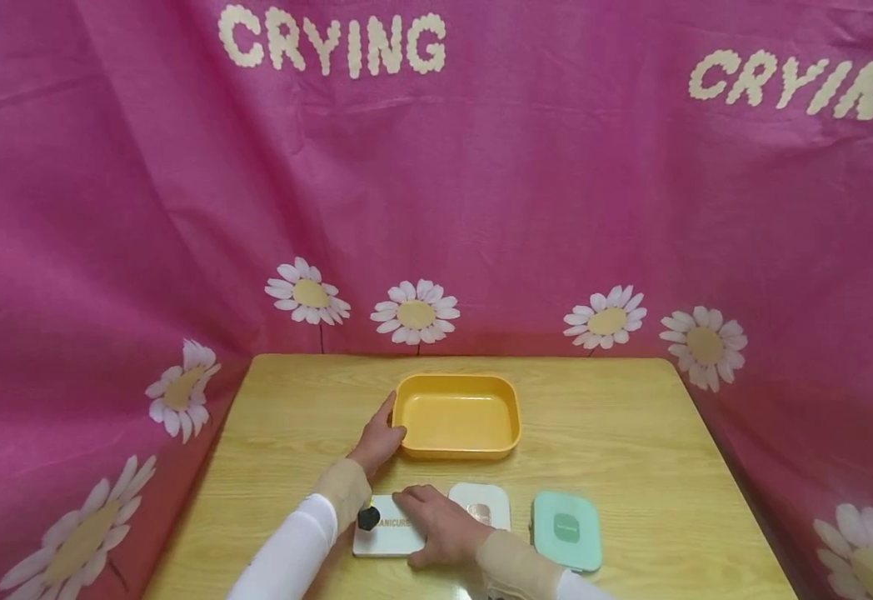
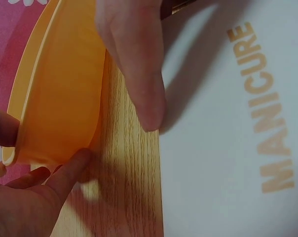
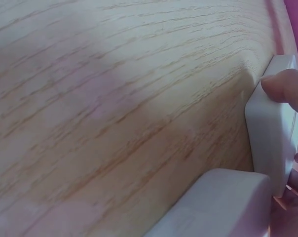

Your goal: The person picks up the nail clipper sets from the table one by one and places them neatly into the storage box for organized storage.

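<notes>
My left hand (image 1: 378, 437) grips the left side of a yellow plastic bin (image 1: 457, 454); in the left wrist view its fingers lie on both sides of the rim. My right hand (image 1: 444, 527) spans the right end of a white case (image 1: 382, 543) lettered "MANICURE". The right wrist view puts the thumb (image 3: 284, 88) on that case's near edge, the other fingers across from it. Part of the case top is covered by this hand. Just right of the hand lies a second white case (image 1: 485, 493) with rounded corners, partly hidden by it.
A mint green case (image 1: 581, 542) lies to the right of the white cases. All of these are on a light wooden table (image 1: 616, 417). A pink curtain (image 1: 511, 192) with daisies and lettering hangs behind the table and along both sides.
</notes>
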Demonstrator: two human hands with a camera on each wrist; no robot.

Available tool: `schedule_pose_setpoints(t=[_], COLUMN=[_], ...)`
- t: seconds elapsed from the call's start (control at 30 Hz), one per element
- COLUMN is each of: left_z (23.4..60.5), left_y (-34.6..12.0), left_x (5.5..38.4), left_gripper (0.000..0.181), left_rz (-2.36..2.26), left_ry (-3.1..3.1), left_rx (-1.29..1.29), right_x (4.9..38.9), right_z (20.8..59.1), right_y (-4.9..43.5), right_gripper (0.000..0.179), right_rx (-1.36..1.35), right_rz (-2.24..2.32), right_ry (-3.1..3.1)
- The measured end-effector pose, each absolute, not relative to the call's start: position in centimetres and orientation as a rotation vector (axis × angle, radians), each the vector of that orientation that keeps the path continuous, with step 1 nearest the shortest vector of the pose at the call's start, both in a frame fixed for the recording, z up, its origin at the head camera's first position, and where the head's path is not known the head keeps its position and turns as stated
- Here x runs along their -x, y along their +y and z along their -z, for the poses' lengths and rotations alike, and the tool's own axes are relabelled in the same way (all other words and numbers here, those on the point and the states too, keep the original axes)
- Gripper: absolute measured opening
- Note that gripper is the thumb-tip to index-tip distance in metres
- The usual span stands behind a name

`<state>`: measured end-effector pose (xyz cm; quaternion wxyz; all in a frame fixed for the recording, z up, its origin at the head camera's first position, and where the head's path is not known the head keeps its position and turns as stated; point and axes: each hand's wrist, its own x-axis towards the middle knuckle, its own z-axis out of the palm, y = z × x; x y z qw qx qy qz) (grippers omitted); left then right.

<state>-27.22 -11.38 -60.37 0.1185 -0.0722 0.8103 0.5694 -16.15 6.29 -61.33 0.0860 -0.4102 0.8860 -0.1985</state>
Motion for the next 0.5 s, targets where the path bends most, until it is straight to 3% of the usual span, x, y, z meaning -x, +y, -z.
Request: schedule_pose_setpoints(t=[0.5], left_z=[60.4], left_y=[-11.3], left_x=[27.2], left_gripper=[0.089], left_rz=[-1.640], left_ry=[2.377], left_rx=[0.182], right_x=[15.9], right_z=[60.7], right_y=[7.8], right_gripper=[0.091], right_rx=[1.261], right_rz=[0.604], right_ry=[2.634])
